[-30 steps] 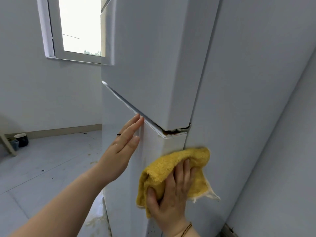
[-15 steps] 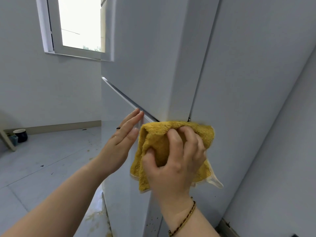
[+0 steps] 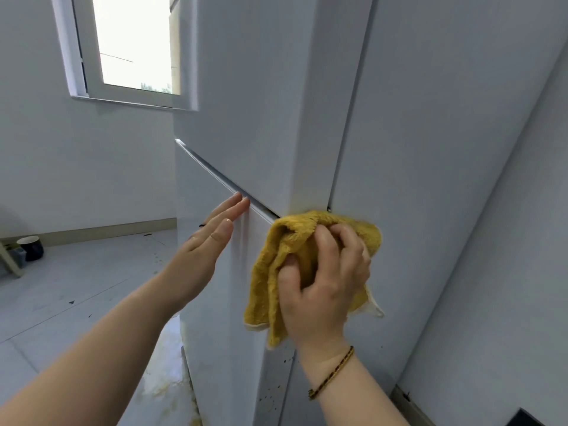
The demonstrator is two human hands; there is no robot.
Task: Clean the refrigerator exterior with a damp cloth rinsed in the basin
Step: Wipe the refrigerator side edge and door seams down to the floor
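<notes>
Right hand (image 3: pixel 322 284) bunches cloth (image 3: pixel 276 256) — seemingly against refrigerator (image 3: pixel 430 149) corner.

Right hand (image 3: pixel 322 281): one thin braided bracelet (image 3: pixel 333 375) sits on the wrist just below it, woven in dark and golden-brown strands and loosely fitted. Left hand (image 3: pixel 203 250): one narrow dark ring (image 3: pixel 201 225) on a finger, near the knuckle; which finger cannot be told. Nails (image 3: pixel 228 221) are short and plain. Forearms (image 3: pixel 101 348) are bare to the frame edge.
</notes>
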